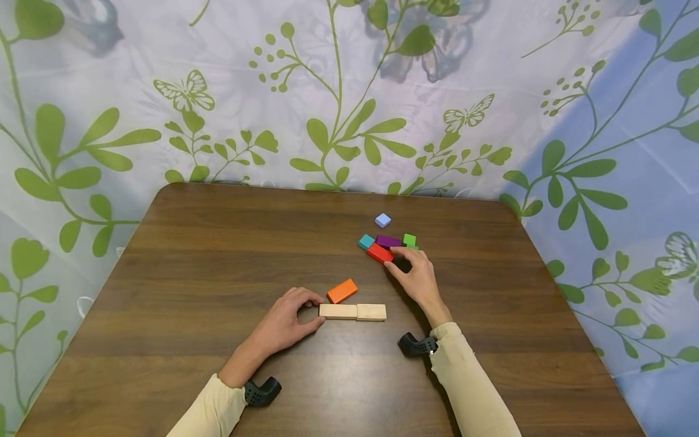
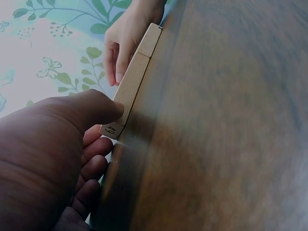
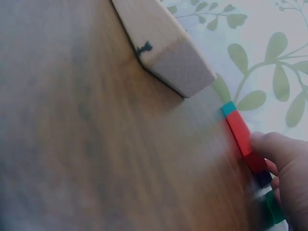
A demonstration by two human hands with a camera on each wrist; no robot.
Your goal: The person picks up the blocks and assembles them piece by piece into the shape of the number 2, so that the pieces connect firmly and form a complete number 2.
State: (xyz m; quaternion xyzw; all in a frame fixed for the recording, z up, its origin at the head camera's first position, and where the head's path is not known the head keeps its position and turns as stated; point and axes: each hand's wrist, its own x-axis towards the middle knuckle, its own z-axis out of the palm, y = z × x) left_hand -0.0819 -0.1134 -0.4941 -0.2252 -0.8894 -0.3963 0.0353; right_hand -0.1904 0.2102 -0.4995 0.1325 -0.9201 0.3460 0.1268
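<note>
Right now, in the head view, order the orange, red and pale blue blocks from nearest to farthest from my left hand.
From your left hand:
1. Orange block, right and slightly forward.
2. Red block, farther forward, touched by your right hand.
3. Pale blue block, farthest forward.

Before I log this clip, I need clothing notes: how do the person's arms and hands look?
The left sleeve and right sleeve are pale cream. At their ends sit a black, curved, perforated left device and similar right device. The left hand and right hand are gloveless.
</note>
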